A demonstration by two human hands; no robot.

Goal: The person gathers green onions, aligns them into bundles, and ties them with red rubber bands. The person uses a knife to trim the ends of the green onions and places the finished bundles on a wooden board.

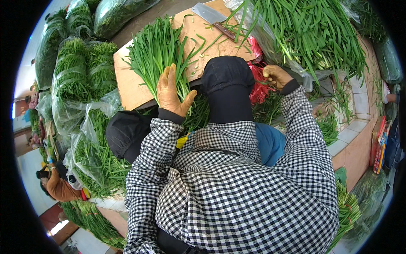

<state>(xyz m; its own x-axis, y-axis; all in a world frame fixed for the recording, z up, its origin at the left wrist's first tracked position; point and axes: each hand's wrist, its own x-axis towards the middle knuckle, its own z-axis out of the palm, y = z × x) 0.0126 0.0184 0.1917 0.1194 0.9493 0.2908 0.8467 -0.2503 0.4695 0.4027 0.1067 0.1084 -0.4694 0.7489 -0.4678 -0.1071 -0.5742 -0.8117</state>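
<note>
A bunch of green garlic chives point(155, 47) lies on a wooden board point(139, 92), its leaves pointing away from me. Flat against its stem end rests my left hand point(173, 92), fingers straight and thumb spread. My right hand point(277, 77) is beside the board's right corner, fingers curled, next to a hank of red plastic ties point(259, 82). Whether a tie is pinched in those fingers is not clear. A cleaver point(209, 13) with a wooden handle lies at the board's far edge among cut scraps.
A large heap of chives point(311, 35) lies on plastic sheeting at the right. Plastic-wrapped bundles of greens point(73, 70) stand on the left, beside loose greens point(98, 152). My black-clad knee point(226, 76) adjoins the board. Another person point(62, 184) is at far left.
</note>
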